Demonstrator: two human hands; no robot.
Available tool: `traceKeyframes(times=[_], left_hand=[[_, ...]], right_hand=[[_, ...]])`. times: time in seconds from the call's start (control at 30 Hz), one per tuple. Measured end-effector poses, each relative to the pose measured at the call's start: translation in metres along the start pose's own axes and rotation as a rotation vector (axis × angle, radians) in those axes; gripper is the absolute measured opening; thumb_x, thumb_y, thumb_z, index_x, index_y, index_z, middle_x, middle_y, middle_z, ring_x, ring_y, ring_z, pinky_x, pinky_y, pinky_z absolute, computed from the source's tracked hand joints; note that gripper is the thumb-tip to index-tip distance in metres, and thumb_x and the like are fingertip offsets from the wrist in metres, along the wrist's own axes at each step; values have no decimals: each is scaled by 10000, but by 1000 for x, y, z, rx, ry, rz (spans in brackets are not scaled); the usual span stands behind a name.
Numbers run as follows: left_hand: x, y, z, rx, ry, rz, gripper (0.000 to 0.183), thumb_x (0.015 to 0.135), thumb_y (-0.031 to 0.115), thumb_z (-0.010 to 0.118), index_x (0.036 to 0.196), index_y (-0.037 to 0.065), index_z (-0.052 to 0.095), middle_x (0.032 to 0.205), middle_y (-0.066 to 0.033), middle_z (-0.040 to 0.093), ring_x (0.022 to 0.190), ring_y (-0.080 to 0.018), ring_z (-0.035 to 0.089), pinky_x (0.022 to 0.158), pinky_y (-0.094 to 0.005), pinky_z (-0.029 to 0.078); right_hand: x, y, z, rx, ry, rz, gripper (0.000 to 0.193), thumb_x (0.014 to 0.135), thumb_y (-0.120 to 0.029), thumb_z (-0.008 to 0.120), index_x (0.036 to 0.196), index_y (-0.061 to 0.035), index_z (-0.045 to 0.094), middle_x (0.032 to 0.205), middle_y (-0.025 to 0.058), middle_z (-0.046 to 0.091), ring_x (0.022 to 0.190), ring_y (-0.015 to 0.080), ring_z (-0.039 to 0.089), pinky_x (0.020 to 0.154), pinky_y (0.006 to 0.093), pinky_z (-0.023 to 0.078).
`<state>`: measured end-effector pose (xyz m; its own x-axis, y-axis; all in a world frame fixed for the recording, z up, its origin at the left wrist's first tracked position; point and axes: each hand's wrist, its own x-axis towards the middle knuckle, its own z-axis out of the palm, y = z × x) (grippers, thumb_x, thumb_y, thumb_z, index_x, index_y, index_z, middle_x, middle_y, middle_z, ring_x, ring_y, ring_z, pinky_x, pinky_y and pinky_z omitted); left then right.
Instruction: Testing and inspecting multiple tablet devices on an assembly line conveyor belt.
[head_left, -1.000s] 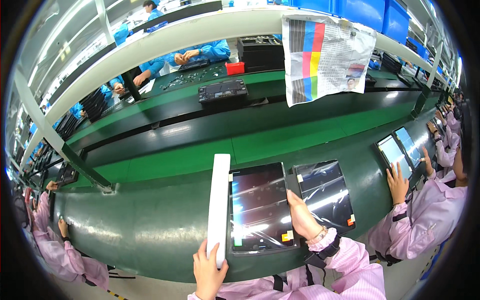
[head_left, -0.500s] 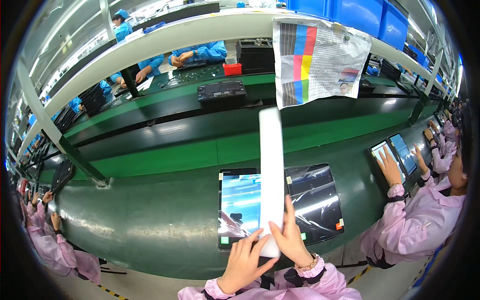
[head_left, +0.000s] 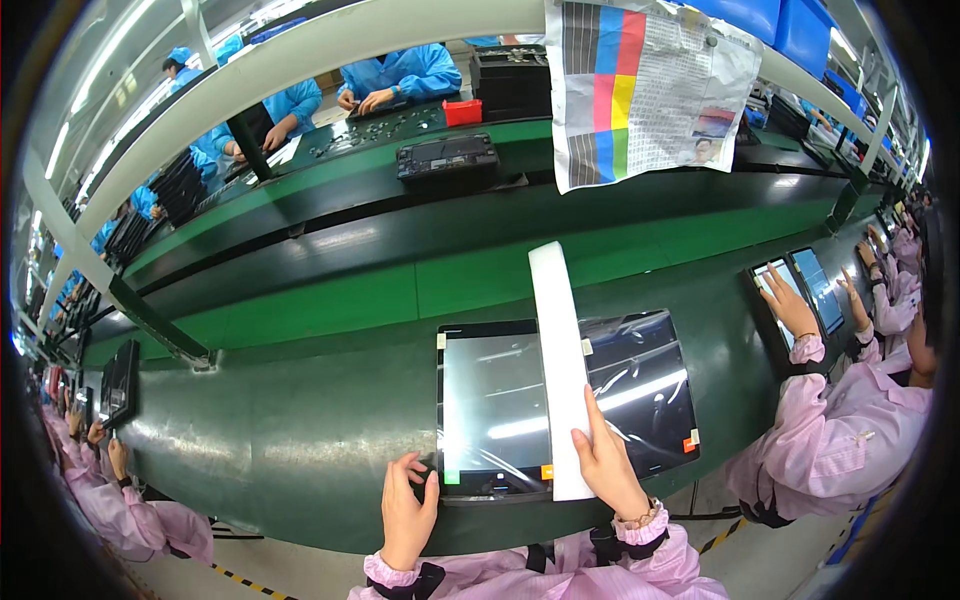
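Observation:
Two tablets lie side by side in front of me, one with a lit pale screen (head_left: 492, 400), the other with a dark screen (head_left: 655, 400) under shiny film. Both carry small coloured stickers. A long white strip (head_left: 560, 340) stands across the seam between them, covering their neighbouring edges. My right hand (head_left: 612, 460) grips the lower part of this strip along its right side, index finger pointing up it. At the lit tablet's lower left corner is my left hand (head_left: 407, 510), empty, thumb and fingers apart; whether it touches the corner I cannot tell.
The green bench (head_left: 280, 420) runs left and right. A printed colour sheet (head_left: 640, 100) hangs from the overhead rail. Beyond a raised ledge lie a black device (head_left: 447, 157) and a red bin (head_left: 463, 112). A co-worker in pink (head_left: 830, 430) works at the right; others sit left and across.
My left hand has let go of the white strip and moved left to the lit tablet's corner. The strip has shifted right and tilted. The lit screen changed from a blue picture to pale grey.

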<state>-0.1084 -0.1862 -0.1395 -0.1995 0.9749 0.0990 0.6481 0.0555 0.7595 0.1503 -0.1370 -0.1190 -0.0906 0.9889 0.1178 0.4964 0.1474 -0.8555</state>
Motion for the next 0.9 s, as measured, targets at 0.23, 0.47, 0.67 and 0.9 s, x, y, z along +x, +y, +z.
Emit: traceKeyframes(times=[0.23,0.47,0.67,0.9], left_hand=[[7,-7,9,-61,-92,-32,347,850,69,591,1159,-5,452,791,-65,577,682,-174,528,655,-299,432],[9,-10,12,-153,-127,-135,351,845,95,606,1148,-2,459,782,-65,578,689,-182,530,684,-325,425],[10,-10,14,-158,-93,-82,376,827,126,643,1139,5,470,767,-37,561,666,-158,509,687,-310,395],[9,-9,16,-96,-148,-89,433,805,176,686,1151,25,474,751,9,509,648,-123,479,754,-291,335]], right_hand=[[1,1,3,-74,45,-30,610,909,-52,485,1428,0,169,1203,332,486,1093,453,515,878,423,447],[0,-2,2,-96,3,61,615,903,-44,492,1427,1,173,1176,317,509,1067,443,535,854,414,462],[1,0,5,-115,50,-26,617,900,-33,496,1429,-6,179,1139,311,529,1023,433,564,824,419,473],[1,1,5,-115,43,-1,615,900,-36,497,1428,-6,183,1153,315,523,1049,437,554,835,432,470]])
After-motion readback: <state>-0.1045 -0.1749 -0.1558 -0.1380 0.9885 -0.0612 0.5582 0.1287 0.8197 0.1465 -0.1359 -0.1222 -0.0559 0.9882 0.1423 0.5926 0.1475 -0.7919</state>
